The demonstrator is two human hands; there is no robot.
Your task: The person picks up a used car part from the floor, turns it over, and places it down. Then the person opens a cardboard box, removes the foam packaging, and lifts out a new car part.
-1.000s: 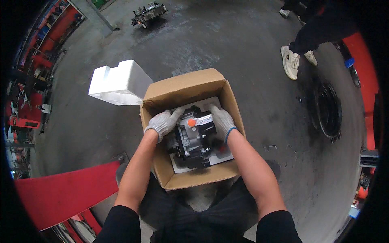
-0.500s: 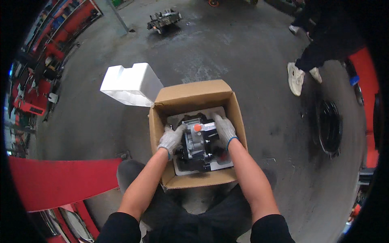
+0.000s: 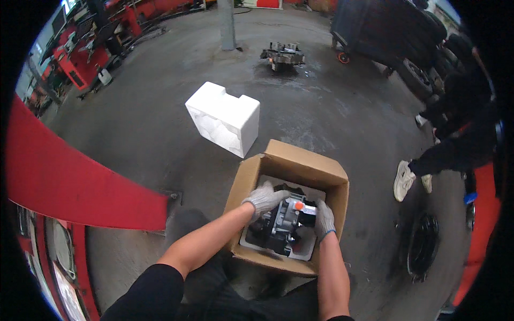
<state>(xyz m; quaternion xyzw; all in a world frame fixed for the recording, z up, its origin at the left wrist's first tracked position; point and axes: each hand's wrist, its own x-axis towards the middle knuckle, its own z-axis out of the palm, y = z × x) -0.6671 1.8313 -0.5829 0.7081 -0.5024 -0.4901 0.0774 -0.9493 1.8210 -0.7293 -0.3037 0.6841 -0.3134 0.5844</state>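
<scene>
An upright cardboard box (image 3: 305,153) stands on the floor between my knees with its top flaps up. Inside, a silver and black metal machine unit (image 3: 285,218) with an orange cap sits in a white foam tray (image 3: 304,250). My left hand (image 3: 266,198), in a pale knitted glove, is on the unit's far left part, fingers curved over it. Also gloved, my right hand (image 3: 324,219) is against its right side, close to the box wall, its fingertips partly hidden. A white foam block (image 3: 225,115) with a notched top stands on the floor just beyond the box.
A red curved panel (image 3: 80,176) juts in from the left. Farther ahead lies another dark metal assembly (image 3: 284,56), right of a grey post (image 3: 227,27). At right a person in dark clothes (image 3: 455,144) stands near a black ring-shaped part (image 3: 423,243).
The view has swung, so the box now appears lower and further right. My left hand has slid toward the unit's far edge; my right hand remains at its right side.
</scene>
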